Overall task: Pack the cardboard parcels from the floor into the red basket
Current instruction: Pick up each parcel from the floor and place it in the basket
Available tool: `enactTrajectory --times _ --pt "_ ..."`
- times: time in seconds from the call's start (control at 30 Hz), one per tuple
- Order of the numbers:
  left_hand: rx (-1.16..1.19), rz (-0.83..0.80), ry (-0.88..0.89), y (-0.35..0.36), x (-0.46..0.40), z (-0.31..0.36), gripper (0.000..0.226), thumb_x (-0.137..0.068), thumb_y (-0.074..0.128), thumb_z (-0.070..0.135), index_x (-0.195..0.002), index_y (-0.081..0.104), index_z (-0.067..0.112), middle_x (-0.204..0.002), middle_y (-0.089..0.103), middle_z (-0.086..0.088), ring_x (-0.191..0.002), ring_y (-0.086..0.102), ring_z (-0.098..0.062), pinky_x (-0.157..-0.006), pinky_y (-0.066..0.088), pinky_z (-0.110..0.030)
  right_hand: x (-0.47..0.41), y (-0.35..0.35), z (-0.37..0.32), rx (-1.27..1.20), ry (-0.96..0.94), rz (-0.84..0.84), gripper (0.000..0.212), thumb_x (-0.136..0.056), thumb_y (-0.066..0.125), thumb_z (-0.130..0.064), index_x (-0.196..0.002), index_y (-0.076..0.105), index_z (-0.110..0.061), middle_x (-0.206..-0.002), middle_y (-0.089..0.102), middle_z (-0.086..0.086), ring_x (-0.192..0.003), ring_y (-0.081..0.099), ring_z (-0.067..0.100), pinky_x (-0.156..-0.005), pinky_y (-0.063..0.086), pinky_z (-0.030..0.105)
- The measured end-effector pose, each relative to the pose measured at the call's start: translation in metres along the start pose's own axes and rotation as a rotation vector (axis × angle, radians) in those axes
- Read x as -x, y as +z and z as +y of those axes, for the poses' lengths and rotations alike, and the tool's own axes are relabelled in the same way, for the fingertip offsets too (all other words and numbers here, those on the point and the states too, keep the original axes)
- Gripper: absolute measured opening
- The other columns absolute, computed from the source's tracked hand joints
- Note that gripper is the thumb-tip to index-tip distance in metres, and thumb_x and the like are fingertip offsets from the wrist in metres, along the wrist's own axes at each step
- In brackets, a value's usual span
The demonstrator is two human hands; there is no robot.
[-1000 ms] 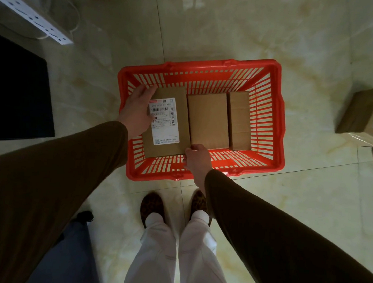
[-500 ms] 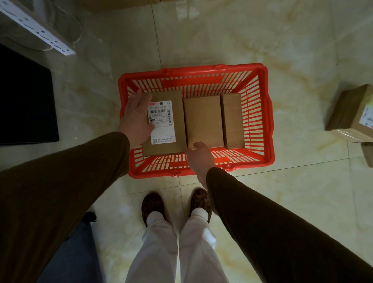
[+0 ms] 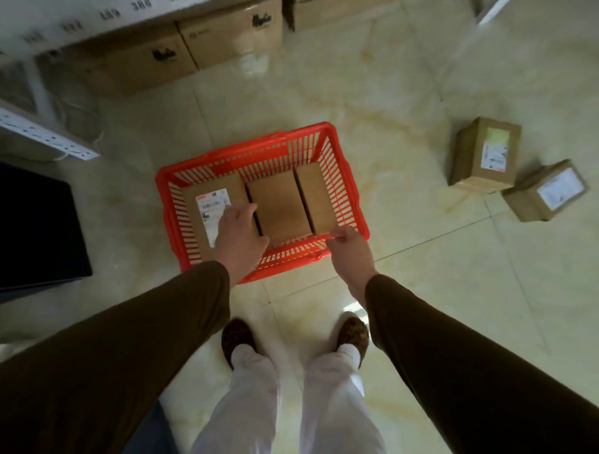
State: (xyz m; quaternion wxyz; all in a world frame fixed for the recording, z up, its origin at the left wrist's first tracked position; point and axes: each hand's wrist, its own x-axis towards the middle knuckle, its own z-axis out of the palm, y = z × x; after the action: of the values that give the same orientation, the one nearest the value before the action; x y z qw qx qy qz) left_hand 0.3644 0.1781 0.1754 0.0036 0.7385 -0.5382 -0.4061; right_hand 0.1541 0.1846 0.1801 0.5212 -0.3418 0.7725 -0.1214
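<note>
The far-left shelf edge (image 3: 94, 15) is showing blurred number tags, one reading roughly "386" (uncertain). White labels on the basket parcel (image 3: 212, 211) and two floor parcels (image 3: 485, 156) are staying illegible.

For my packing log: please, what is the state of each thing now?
red basket: on floor, holding three parcels
labelled parcel: flat in basket, left hand on it
right hand: at basket's near rim
two labelled parcels: on floor, unpacked

Left hand (image 3: 238, 229) covers pt of labelled parcel (image 3: 207, 219); label text too blurred to read. Shelf numbers (image 3: 141, 4) smeared. Black object (image 3: 27, 228) cut off at left edge.
</note>
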Motion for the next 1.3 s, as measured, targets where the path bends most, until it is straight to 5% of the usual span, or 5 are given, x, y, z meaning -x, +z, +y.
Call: enactTrajectory --times 0.27,0.77,1.3 --pt "-0.049 -0.015 0.117 0.061 0.019 0.137 0.065 -0.097 0.061 0.021 -0.156 0.034 0.015 -0.166 0.023 -0.009 -0.156 0.010 -0.025 -0.126 0.010 -0.038 -0.015 -0.127 0.062 -0.106 0.028 0.117 0.029 -0.103 0.052 -0.017 -0.131 0.061 -0.014 -0.103 0.063 -0.004 -0.093 0.063 0.018 -0.082 0.046 0.029" --pt "0.044 -0.178 0.134 0.182 0.006 0.317 0.062 -0.097 0.058 0.021 -0.155 0.035 0.016 -0.160 0.034 -0.006 -0.148 0.030 -0.025 -0.119 0.027 -0.038 -0.086 -0.310 0.112 -0.241 0.082 0.209 0.026 -0.104 0.047 -0.023 -0.126 0.061 -0.020 -0.098 0.065 -0.009 -0.101 0.069 0.022 -0.071 0.049 0.029" --pt "-0.028 -0.204 0.030 0.267 -0.046 0.448 0.052 -0.098 0.058 0.026 -0.148 0.043 0.018 -0.151 0.043 -0.007 -0.138 0.043 -0.025 -0.115 0.037 -0.041 -0.181 -0.461 0.154 -0.288 0.165 0.174 0.024 -0.102 0.048 -0.031 -0.118 0.064 -0.023 -0.106 0.069 -0.004 -0.104 0.069 0.024 -0.096 0.059 0.051"
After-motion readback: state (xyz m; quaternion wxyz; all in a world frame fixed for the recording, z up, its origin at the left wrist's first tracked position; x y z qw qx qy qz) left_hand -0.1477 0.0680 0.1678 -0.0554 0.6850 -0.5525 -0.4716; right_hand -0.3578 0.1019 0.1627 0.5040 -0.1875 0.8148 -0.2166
